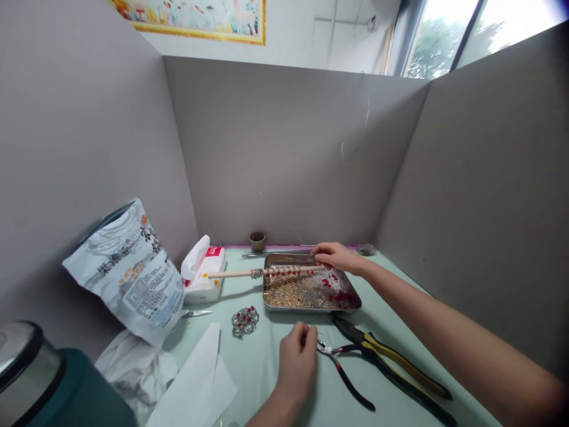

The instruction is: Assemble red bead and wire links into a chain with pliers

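Note:
A pale wooden stick with silver wire and red beads along it crosses above the shallow metal tray. My right hand is closed at the stick's right end, over the back of the tray; its fingers partly hide the grip. In front of the tray, my left hand is pinched closed, and whatever lies between its fingertips is too small to make out. Small pliers lie just right of that hand. Gold and red beads fill parts of the tray.
Larger yellow-and-black pliers lie at right. Left of the tray are a wire-and-bead piece, a tissue pack, scissors, white paper, a pouch and a flask. A small cup stands behind. Grey panels enclose the table.

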{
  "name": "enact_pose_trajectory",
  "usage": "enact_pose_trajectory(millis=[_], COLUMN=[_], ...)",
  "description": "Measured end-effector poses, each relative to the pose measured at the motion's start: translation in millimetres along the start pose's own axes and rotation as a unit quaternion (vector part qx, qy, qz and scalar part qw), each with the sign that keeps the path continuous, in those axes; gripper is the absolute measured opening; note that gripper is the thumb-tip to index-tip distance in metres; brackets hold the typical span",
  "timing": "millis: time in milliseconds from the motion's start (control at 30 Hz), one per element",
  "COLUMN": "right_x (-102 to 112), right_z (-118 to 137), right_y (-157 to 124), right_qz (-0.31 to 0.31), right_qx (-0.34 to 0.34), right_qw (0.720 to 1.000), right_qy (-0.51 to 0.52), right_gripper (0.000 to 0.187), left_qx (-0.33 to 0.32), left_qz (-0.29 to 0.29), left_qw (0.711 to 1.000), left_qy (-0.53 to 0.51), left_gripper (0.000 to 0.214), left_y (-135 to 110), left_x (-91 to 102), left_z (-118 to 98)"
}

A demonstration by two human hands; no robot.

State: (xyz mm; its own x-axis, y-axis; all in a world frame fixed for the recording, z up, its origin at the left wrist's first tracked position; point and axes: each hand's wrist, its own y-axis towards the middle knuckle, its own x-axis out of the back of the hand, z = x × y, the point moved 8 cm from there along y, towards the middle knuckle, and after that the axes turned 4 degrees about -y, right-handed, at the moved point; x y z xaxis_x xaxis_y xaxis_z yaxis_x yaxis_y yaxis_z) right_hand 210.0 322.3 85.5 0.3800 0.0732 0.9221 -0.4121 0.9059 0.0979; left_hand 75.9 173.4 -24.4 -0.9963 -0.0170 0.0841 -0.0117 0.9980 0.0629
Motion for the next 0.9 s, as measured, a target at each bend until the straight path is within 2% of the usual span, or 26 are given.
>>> enact_pose_trajectory(millis=[33, 67, 100, 167, 233, 333, 467, 700, 800, 900], right_x=[-4.1, -9.9, -17.4, -34.3, -52.5, -76.1, -95.2, -110.4, -99.8, -80.1], right_z=[7.6, 13.7, 20.1, 31.7, 43.5, 55.1, 61.2, 63.1, 58.1, 55.0], right_y=[-13.1, -26.9, -41.2, -69.8, -96.4, -127.2, -147.0, -153.4, -155.2, -159.6], right_qz=[0.007, 0.019, 0.035, 0.063, 0.094, 0.123, 0.124, 0.078, -0.009, -0.126], right_qx=[0.003, -0.007, -0.017, -0.042, -0.051, -0.060, -0.067, -0.041, -0.001, 0.049], right_qw=[0.999, 0.988, 0.965, 0.919, 0.891, 0.874, 0.880, 0.900, 0.925, 0.942], right_qy=[0.042, 0.156, 0.258, 0.386, 0.442, 0.467, 0.454, 0.427, 0.381, 0.309], right_gripper=[0.025, 0.022, 0.018, 0.015, 0.015, 0.013, 0.010, 0.010, 0.021, 0.013], left_qx=[-0.003, -0.002, 0.002, 0.020, 0.034, 0.023, 0.006, 0.027, 0.046, 0.080], left_qz=[0.001, 0.001, 0.002, -0.001, 0.003, 0.018, 0.016, 0.047, 0.064, 0.085], left_qw=[1.000, 0.999, 0.997, 0.992, 0.984, 0.972, 0.969, 0.973, 0.962, 0.945], left_qy=[-0.024, -0.049, -0.073, -0.125, -0.174, -0.231, -0.247, -0.225, -0.261, -0.305], left_gripper=[0.033, 0.032, 0.030, 0.031, 0.035, 0.043, 0.044, 0.035, 0.034, 0.035], left_y=[0.5, 1.1, 1.5, 1.9, 1.3, -0.6, -2.9, -2.7, -1.9, -2.2], left_x=[1.0, 2.4, 3.7, 7.3, 9.5, 11.7, 16.1, 11.2, 10.5, 7.9], left_z=[-0.3, -0.4, -0.4, -0.5, -3.1, -12.4, -20.3, -17.3, -14.5, -10.8])
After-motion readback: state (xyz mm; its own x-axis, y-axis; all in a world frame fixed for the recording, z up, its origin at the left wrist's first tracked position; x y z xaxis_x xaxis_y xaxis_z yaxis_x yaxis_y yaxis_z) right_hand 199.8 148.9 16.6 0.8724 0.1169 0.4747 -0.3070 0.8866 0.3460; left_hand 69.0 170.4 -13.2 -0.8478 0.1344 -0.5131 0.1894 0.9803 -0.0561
